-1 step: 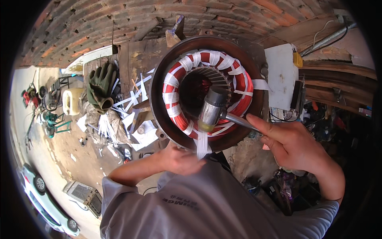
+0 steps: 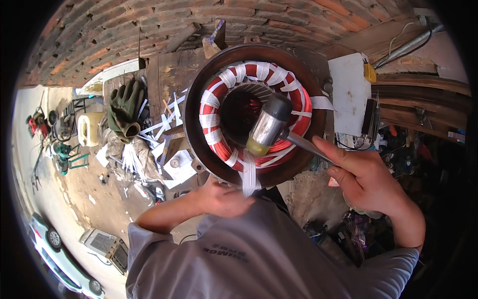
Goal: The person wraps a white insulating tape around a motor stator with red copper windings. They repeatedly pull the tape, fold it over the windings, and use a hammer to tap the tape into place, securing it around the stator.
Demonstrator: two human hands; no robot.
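In front of me a brown round motor housing (image 2: 193,128) holds a stator, its ring of red wire windings (image 2: 301,128) bound with white tape. My right hand (image 2: 366,177) grips the metal handle of a two-faced mallet (image 2: 266,125), index finger stretched along the handle. The mallet has a black face, a silver body and a yellowish face; it is over the near right of the stator opening. Just below the housing's near rim is my left hand (image 2: 226,198), closed and slightly blurred, with a hanging white tape strip (image 2: 249,180) beside its fingers. What it grips is hidden.
Dark green gloves (image 2: 125,107) and white paper strips (image 2: 133,162) lie to the left on the bench. A white board (image 2: 348,94) stands right of the housing, near wooden planks (image 2: 418,102). Beyond the housing rises a brick wall (image 2: 199,15).
The mallet's black end has swung up and right, so the head is more tilted. The whole scene has shifted slightly left in view. My left hand stays by the near rim.
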